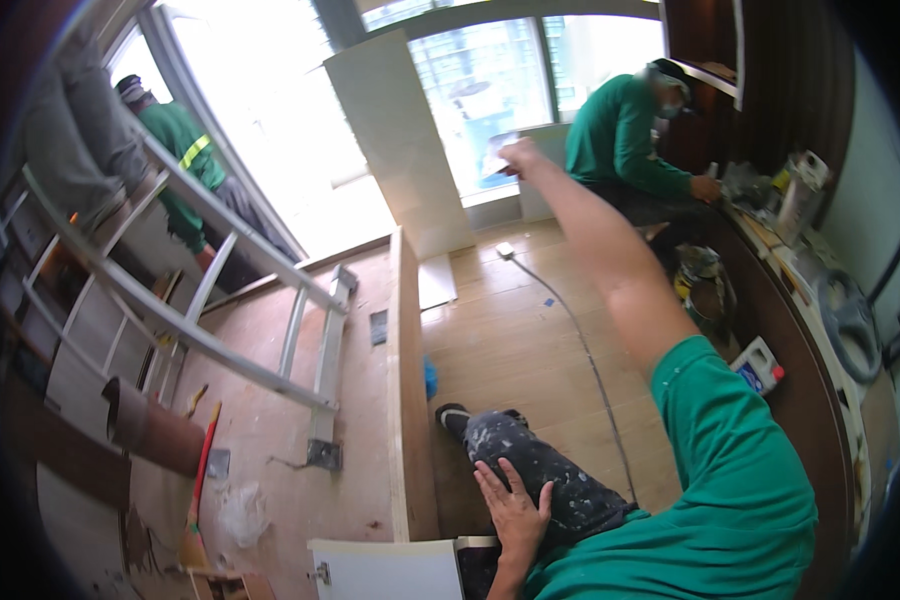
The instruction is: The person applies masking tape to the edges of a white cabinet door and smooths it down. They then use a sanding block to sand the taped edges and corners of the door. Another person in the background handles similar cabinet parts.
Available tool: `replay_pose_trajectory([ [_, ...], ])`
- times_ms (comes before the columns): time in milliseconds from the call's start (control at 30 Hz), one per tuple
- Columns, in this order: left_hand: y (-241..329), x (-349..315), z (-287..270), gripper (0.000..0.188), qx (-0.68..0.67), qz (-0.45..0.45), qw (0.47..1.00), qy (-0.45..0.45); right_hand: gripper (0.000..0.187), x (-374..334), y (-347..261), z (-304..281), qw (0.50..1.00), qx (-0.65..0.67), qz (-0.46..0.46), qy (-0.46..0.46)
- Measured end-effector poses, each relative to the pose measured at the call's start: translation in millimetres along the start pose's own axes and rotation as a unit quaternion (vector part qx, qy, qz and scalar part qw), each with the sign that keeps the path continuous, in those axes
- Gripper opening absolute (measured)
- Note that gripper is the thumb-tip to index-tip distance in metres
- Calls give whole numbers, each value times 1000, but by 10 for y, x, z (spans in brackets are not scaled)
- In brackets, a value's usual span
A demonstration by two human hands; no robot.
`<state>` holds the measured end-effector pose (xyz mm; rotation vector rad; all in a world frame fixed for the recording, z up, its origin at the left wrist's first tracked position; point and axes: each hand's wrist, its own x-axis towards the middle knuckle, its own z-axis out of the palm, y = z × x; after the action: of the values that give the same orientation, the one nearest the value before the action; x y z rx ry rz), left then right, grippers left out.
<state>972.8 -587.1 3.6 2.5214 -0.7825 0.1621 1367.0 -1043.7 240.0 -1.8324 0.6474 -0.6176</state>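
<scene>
Green shirt (660,550) fills the lower right of the frame. From its sleeve a bare arm (615,255) stretches to the upper middle, where the right hand (519,157) has its fingers curled round a flat blade (495,158). At lower middle, the left hand (515,510) lies palm-down on spattered trousers (560,475), fingers spread, gripping nothing. Upper left, a ladder (328,365); upper right, a co-worker (615,140) bends forward; a cable (592,365) crosses the floor (510,350) at centre.
</scene>
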Motion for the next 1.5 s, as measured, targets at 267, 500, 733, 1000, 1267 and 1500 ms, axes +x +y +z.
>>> replay_pose_trajectory([
  [267,210,-227,-158,94,47,-24,998,-44,19,-103,110,200,998,-26,49,-17],
  [500,374,-432,-210,89,-32,14,995,-97,23,270,374,28,998,20,-4,-54],
  [733,408,-417,-128,90,-17,11,994,-109,36,125,58,172,998,-56,39,0],
  [1000,395,-441,-156,87,-66,20,992,-104,28,-223,-124,93,999,3,45,-26],
  [1267,-67,-404,-519,62,-182,-20,981,-63,30,-2095,857,1377,874,328,22,-357],
  [1500,-710,-367,-997,52,-69,-53,992,87,28,-4139,1402,1555,882,243,20,-403],
])
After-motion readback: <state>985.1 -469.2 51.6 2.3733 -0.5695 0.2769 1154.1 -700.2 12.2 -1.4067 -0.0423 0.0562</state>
